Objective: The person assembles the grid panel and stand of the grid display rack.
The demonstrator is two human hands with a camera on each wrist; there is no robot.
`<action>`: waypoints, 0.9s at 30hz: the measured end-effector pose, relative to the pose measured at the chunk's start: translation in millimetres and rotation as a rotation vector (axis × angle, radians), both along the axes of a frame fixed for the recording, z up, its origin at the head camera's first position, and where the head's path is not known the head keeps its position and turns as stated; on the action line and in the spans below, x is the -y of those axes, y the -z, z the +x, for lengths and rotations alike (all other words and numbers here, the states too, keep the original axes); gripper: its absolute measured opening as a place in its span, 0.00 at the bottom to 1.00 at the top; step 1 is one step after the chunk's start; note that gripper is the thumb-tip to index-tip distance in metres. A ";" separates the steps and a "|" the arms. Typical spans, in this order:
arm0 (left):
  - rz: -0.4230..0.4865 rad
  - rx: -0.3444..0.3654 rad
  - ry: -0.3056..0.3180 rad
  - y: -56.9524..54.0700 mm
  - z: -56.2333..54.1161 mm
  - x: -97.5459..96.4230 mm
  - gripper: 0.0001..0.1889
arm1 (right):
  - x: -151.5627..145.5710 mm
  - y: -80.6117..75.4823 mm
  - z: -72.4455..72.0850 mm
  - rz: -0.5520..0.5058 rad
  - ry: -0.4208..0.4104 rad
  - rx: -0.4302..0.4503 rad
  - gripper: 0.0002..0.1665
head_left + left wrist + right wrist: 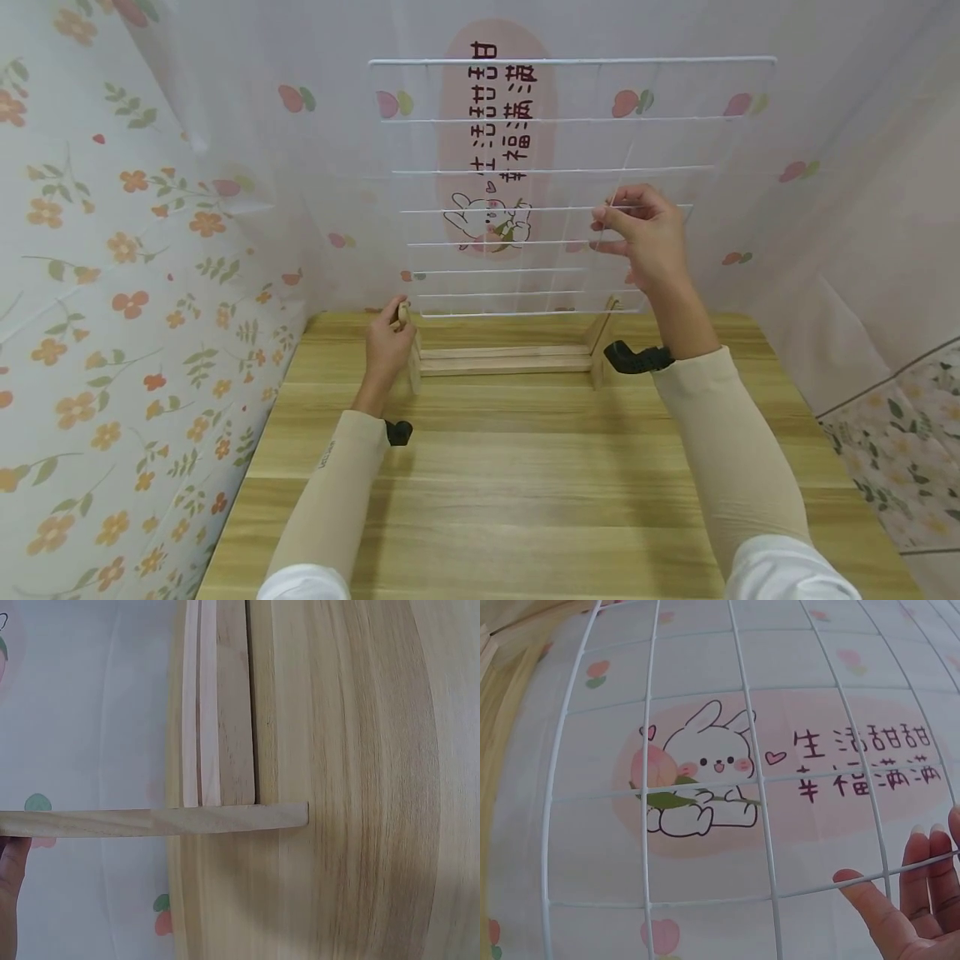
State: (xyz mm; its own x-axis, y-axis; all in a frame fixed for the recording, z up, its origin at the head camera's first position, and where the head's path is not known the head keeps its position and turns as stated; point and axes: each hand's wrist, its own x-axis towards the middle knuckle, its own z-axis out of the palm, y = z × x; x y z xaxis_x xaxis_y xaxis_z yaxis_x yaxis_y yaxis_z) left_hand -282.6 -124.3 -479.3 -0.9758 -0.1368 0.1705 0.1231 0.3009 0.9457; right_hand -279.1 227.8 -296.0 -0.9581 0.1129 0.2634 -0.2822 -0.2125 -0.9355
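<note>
A white wire grid panel (555, 171) stands up over the back of the table, its lower edge near the tops of a wooden stand's uprights. Whether it rests on them I cannot tell. My right hand (645, 237) pinches a wire on the grid's right side between thumb and fingers; the right wrist view shows the thumb (877, 911) at a wire crossing. Low on the left, my left hand (388, 337) holds the top of the left upright (405, 315) of the wooden stand (510, 364). In the left wrist view, only a few fingers (9, 877) show beneath that upright (225, 819).
The stand sits near the back edge of a wood-grain table (495, 492). Close behind hangs a pale curtain (322, 167) with a printed rabbit (716, 780) and lettering. A flowered curtain (112, 333) borders the left side, and another pale cloth (847, 250) the right.
</note>
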 end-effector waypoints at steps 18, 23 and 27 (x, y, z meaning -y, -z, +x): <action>0.010 -0.006 0.020 1.1 -5.5 -9.6 0.29 | 13.6 -8.3 -7.3 0.039 0.047 0.017 0.12; 0.033 -0.012 0.023 2.4 -5.8 -11.6 0.29 | 16.9 -8.0 -9.8 0.027 0.045 0.030 0.12; 0.030 -0.021 0.026 2.9 -5.7 -12.5 0.29 | 18.6 -6.9 -12.5 0.038 0.047 0.030 0.12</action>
State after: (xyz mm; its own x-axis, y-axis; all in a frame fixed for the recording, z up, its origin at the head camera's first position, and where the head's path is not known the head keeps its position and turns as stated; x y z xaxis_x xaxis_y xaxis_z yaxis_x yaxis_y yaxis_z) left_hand -288.2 -111.8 -482.2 -0.9754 -0.1170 0.1871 0.1502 0.2694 0.9513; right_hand -291.6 209.2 -289.1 -0.9595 0.1487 0.2394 -0.2627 -0.1640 -0.9508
